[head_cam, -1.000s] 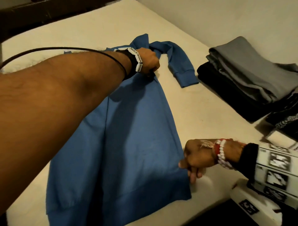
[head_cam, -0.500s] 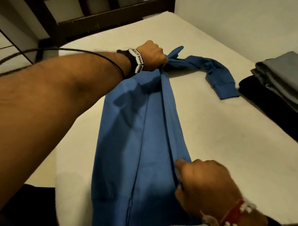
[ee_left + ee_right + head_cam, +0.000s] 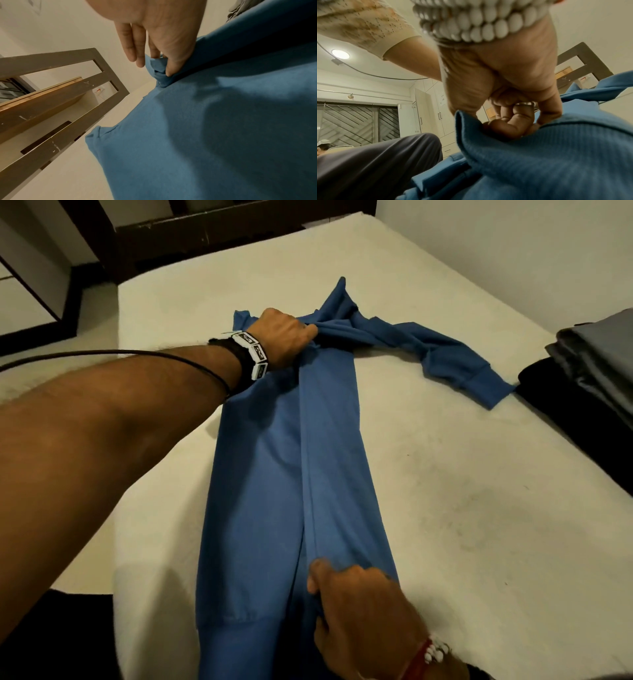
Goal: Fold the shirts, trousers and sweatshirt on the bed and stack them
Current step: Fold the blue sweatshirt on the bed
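Blue sweatshirt (image 3: 260,474) mid-fold on the bed (image 3: 462,508)

Plain blue, no readable print; left hand (image 3: 284,337) clamped its bunched collar end, right hand (image 3: 356,604) gripped the ribbed hem, sleeve trailing beside it.

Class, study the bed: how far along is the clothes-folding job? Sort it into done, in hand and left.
Done: a grey folded garment lies on a black one at the bed's right edge. In hand: the blue sweatshirt, its right side turned inward, gripped by the left hand at the shoulder and the right hand at the hem. Left: its outstretched sleeve, the crosswise folds, then stacking.
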